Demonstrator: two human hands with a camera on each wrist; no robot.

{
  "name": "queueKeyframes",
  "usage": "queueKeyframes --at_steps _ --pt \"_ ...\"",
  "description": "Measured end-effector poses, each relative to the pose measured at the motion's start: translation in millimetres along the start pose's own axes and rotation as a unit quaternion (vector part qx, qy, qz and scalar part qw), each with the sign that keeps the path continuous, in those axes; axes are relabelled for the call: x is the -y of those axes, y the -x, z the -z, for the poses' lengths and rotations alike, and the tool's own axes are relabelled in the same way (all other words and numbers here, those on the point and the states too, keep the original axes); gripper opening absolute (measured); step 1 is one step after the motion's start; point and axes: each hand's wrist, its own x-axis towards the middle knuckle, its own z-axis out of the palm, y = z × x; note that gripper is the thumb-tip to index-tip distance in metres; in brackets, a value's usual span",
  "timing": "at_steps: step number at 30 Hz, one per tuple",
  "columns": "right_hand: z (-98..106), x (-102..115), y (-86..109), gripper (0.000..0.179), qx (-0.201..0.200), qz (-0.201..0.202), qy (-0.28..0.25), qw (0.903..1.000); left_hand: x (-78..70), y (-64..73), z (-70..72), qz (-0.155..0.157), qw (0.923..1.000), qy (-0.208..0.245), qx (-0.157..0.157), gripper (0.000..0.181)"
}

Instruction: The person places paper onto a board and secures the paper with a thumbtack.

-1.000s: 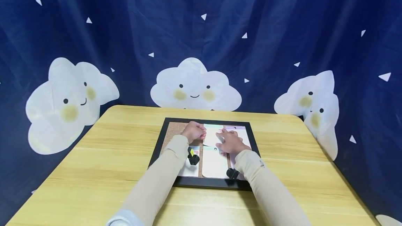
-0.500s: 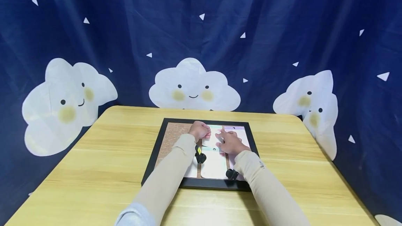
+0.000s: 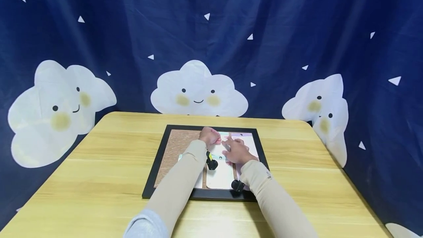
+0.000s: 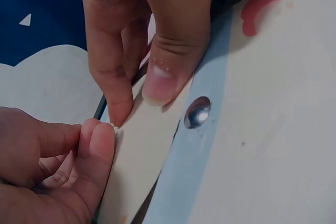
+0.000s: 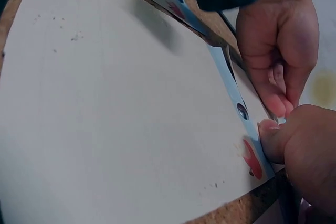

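Observation:
A corkboard (image 3: 176, 146) in a black frame lies on the table, with several white note cards on it. My left hand (image 3: 210, 136) pinches a tiny thing, mostly hidden by its fingertips, at the far edge of the upper middle card (image 4: 142, 153). From the right, my right hand (image 3: 238, 151) presses that card with its thumb, and its other fingertips meet the left fingertips. The nearer middle card (image 4: 268, 108) overlaps it and has a blue strip, a red apple print (image 4: 257, 11) and a silver thumbtack (image 4: 198, 113).
A wooden table (image 3: 297, 157) surrounds the board. Another card (image 3: 248, 143) with a purple strip and a tack lies at the right of the board. A blue cloud-print curtain (image 3: 198, 28) hangs behind the table. A black camera is worn on each wrist.
My left hand has moved right across the board, closer to my right hand, which keeps its place on the card. The whole head view has turned slightly right.

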Motion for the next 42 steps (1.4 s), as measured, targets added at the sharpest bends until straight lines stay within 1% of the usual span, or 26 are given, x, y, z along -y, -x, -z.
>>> queueKeyframes --at_steps 2,5,9,11,13,17,19,22,25,27,29,32,34,39,42 --pt "0.1 0.9 0.8 0.049 -0.003 -0.004 -0.010 0.9999 0.4 -3.8 -0.8 -0.004 0.9999 -0.009 -0.003 0.004" --pt "0.2 2.1 2.6 0.048 -0.001 -0.006 -0.019 0.9998 1.1 -8.9 -2.3 0.000 0.9999 -0.005 -0.014 0.004" --pt "-0.5 2.8 4.3 0.047 0.001 -0.005 -0.021 0.9998 1.5 -13.6 -4.7 0.022 0.9992 0.013 -0.031 0.005" --pt "-0.4 2.4 4.2 0.046 0.001 -0.009 -0.019 0.9998 0.8 -15.3 -6.0 0.032 0.9986 0.022 -0.036 0.006" --pt "-0.8 2.0 3.9 0.045 -0.001 -0.007 -0.019 0.9998 1.2 -17.0 -7.0 0.034 0.9981 0.032 -0.040 0.006" --pt "-1.7 1.3 2.4 0.045 -0.005 -0.001 -0.012 0.9999 1.1 -18.9 -8.3 0.036 0.9973 0.034 -0.054 0.008" --pt "-1.7 1.4 1.8 0.044 -0.005 0.004 -0.011 0.9999 -0.5 -18.7 -9.0 0.039 0.9970 0.027 -0.061 0.010" --pt "-0.9 2.0 2.1 0.042 0.000 0.004 -0.016 0.9999 -3.9 -17.8 -10.6 0.045 0.9970 0.024 -0.058 0.014" --pt "-0.3 2.2 3.5 0.042 0.001 0.003 -0.022 0.9998 -5.9 -17.2 -12.3 0.045 0.9975 0.029 -0.046 0.013" --pt "-0.1 1.8 4.9 0.043 0.001 0.001 -0.022 0.9997 -6.1 -17.2 -13.5 0.044 0.9981 0.015 -0.041 0.011" --pt "0.3 2.4 5.5 0.043 0.004 -0.001 -0.019 0.9998 -6.1 -17.1 -13.5 0.041 0.9982 -0.010 -0.041 0.008" --pt "0.2 2.6 5.9 0.045 0.007 -0.003 -0.020 0.9998 -6.4 -16.4 -13.7 0.039 0.9967 -0.048 -0.052 0.007" --pt "-0.1 2.2 5.8 0.046 0.008 -0.005 -0.022 0.9997 -7.0 -15.4 -13.8 0.037 0.9954 -0.065 -0.059 0.007" --pt "-1.9 0.7 4.1 0.047 0.005 -0.003 -0.021 0.9998 -10.1 -12.2 -13.6 0.037 0.9934 -0.080 -0.074 0.024" --pt "-3.2 0.3 3.3 0.047 0.004 -0.003 -0.017 0.9998 -9.8 -12.1 -14.0 0.027 0.9917 -0.096 -0.081 0.020"
